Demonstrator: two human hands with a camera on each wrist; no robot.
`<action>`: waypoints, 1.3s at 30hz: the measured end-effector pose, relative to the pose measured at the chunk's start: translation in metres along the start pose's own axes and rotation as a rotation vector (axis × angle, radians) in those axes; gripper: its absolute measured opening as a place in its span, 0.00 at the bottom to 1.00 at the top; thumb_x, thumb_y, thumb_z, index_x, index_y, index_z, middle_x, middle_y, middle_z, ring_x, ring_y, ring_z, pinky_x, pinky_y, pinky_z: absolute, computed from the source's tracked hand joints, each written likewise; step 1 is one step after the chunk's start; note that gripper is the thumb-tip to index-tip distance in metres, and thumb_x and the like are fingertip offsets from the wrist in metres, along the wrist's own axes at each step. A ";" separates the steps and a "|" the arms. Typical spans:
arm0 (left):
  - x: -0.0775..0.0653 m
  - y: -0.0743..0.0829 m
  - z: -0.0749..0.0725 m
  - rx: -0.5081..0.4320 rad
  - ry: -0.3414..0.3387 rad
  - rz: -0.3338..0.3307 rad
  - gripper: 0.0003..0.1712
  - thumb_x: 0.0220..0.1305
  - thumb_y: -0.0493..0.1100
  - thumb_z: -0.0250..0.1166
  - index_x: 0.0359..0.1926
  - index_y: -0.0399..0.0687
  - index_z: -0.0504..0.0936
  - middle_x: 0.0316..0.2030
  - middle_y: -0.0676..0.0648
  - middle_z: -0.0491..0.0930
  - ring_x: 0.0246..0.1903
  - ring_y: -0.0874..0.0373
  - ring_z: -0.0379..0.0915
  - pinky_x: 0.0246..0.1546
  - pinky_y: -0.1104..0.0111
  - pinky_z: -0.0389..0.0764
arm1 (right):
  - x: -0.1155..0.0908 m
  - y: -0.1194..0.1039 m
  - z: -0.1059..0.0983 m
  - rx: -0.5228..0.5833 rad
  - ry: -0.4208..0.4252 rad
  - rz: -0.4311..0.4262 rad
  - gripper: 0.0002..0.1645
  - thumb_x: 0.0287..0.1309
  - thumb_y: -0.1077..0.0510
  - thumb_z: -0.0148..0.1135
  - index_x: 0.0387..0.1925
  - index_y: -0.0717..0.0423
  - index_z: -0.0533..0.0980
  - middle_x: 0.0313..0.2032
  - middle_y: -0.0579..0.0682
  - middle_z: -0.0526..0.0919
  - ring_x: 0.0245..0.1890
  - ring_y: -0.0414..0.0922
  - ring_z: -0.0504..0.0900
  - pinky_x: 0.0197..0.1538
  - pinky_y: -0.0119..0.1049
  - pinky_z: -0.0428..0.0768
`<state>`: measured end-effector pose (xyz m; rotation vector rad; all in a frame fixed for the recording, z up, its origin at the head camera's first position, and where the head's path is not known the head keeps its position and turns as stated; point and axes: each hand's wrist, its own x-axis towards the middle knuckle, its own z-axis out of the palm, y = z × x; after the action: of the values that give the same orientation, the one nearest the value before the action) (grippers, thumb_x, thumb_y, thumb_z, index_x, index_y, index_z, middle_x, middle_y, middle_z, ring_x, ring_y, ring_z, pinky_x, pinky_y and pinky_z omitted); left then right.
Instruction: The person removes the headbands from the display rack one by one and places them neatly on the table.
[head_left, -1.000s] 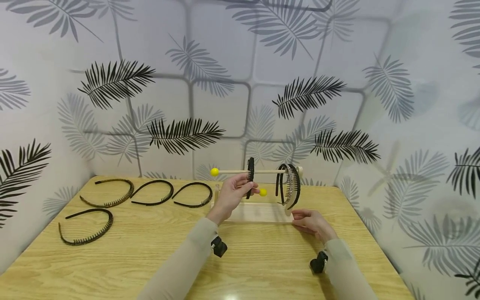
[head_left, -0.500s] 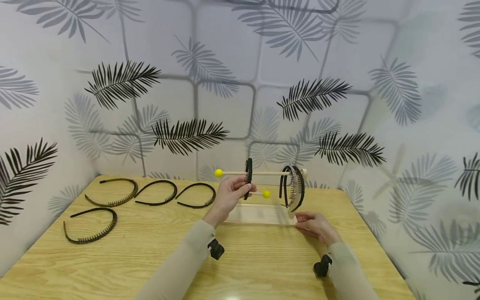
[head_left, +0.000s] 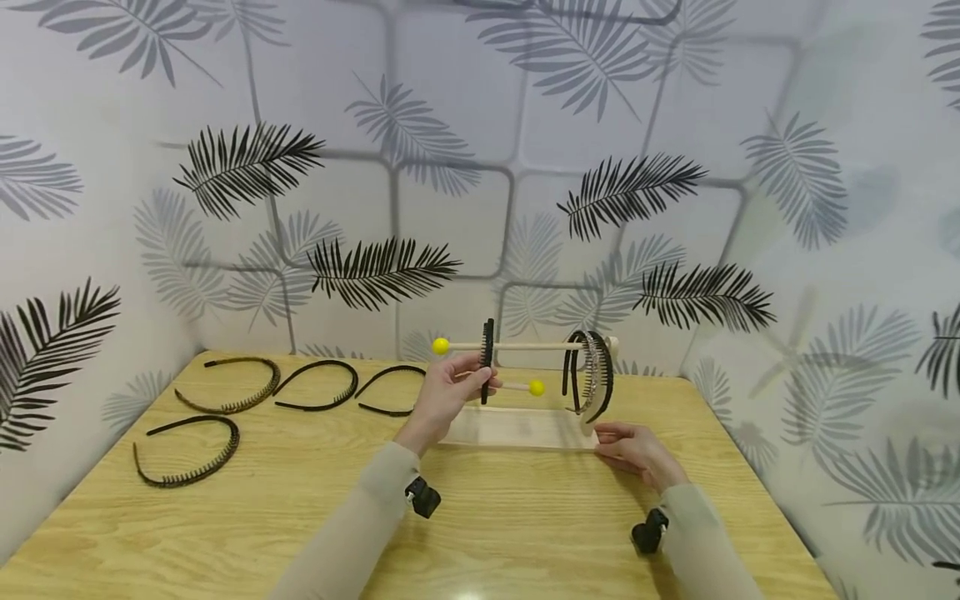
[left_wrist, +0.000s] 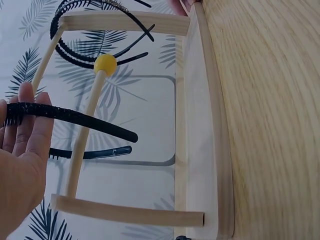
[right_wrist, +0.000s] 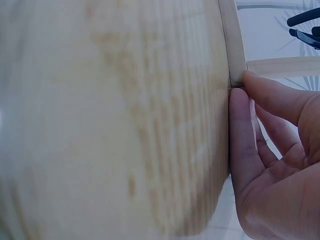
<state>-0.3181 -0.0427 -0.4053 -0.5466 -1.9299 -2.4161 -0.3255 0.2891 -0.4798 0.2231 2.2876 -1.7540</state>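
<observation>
My left hand (head_left: 441, 398) pinches a black toothed headband (head_left: 487, 350) between thumb and fingers. In the left wrist view, the headband's two ends (left_wrist: 112, 129) reach past either side of a short wooden rod (left_wrist: 82, 135) tipped with a yellow ball (left_wrist: 105, 64). This rod belongs to a pale wooden stand (head_left: 517, 428), whose longer upper rod (head_left: 525, 346) runs behind the held headband. Several headbands (head_left: 606, 375), one of them glittery, hang together at the stand's right end. My right hand (head_left: 637, 454) grips the base's right front corner, thumb (right_wrist: 267, 92) against the wood.
On the table's left lie a brown headband (head_left: 272, 385) and black toothed headbands (head_left: 352, 379), (head_left: 405, 369), with a dark headband (head_left: 234, 446) nearer me. A leaf-patterned wall covering (head_left: 450, 208) rises behind the table (head_left: 510, 517) and at its sides.
My left hand has moved left with the headband, toward the upper rod's yellow ball, and now overlaps a loose headband. The right hand stays at the base corner. The view has shifted slightly.
</observation>
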 end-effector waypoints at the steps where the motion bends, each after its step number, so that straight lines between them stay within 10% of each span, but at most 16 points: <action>1: 0.000 0.001 -0.001 0.004 -0.007 0.003 0.14 0.69 0.33 0.60 0.53 0.33 0.80 0.39 0.45 0.84 0.36 0.59 0.84 0.53 0.51 0.81 | 0.000 0.000 -0.001 0.002 -0.003 -0.003 0.32 0.60 0.71 0.61 0.66 0.69 0.67 0.47 0.57 0.78 0.41 0.39 0.83 0.50 0.36 0.84; 14: -0.002 0.013 -0.026 0.052 -0.026 -0.029 0.19 0.69 0.34 0.60 0.60 0.37 0.76 0.40 0.44 0.82 0.38 0.57 0.84 0.51 0.53 0.82 | 0.000 -0.002 -0.002 0.034 -0.020 -0.002 0.33 0.61 0.72 0.61 0.67 0.69 0.65 0.65 0.67 0.69 0.45 0.39 0.83 0.53 0.37 0.83; 21: -0.007 0.016 -0.036 0.101 -0.011 -0.083 0.26 0.71 0.35 0.58 0.68 0.39 0.68 0.43 0.44 0.82 0.38 0.57 0.85 0.53 0.48 0.80 | 0.000 -0.002 0.000 0.027 0.010 0.011 0.30 0.61 0.72 0.60 0.65 0.68 0.68 0.46 0.57 0.80 0.40 0.39 0.83 0.50 0.36 0.84; 39: -0.011 0.022 -0.050 0.164 -0.006 -0.087 0.25 0.71 0.36 0.58 0.67 0.38 0.69 0.45 0.43 0.84 0.37 0.58 0.84 0.50 0.54 0.83 | 0.000 -0.001 -0.002 0.037 -0.011 0.018 0.31 0.61 0.72 0.60 0.65 0.69 0.67 0.43 0.54 0.79 0.39 0.38 0.84 0.50 0.35 0.84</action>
<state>-0.3162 -0.0980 -0.3969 -0.4737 -2.1731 -2.2764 -0.3255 0.2908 -0.4783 0.2403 2.2404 -1.7851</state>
